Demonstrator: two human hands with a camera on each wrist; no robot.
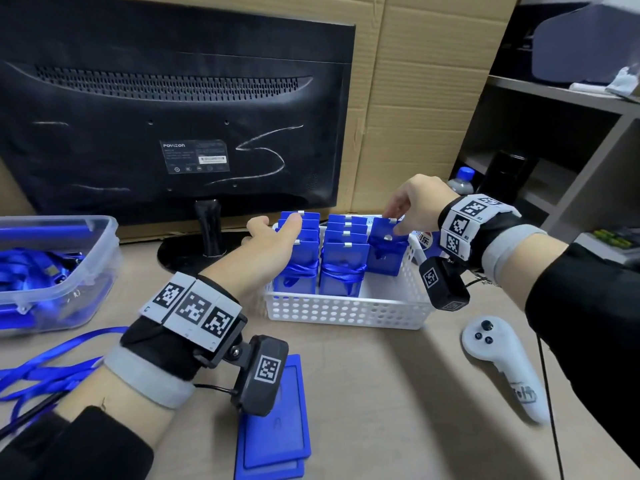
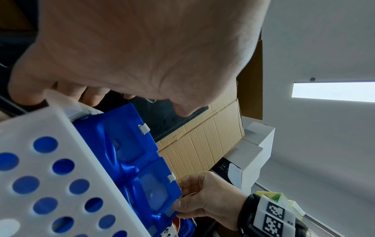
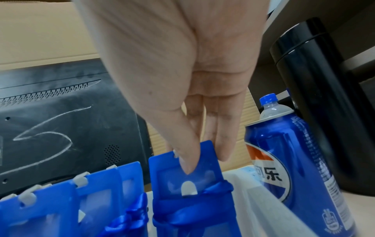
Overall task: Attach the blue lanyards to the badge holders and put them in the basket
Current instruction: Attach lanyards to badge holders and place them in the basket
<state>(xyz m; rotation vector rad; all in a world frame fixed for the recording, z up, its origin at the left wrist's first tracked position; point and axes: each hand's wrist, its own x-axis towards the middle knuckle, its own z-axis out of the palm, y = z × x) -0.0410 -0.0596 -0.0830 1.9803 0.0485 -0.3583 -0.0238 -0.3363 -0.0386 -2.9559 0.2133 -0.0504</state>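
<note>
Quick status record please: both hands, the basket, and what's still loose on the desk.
left hand: open, fingertips resting on the tops of the left row of badge holders
right hand: pinches the top of a lanyard-wrapped badge holder, upright in the basket's right column
basket: white, perforated, two fuller columns
loose: bare badge holders, blue lanyards

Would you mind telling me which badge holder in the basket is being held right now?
The lone badge holder in the basket's right row; the right hand pinches its top edge.
</note>
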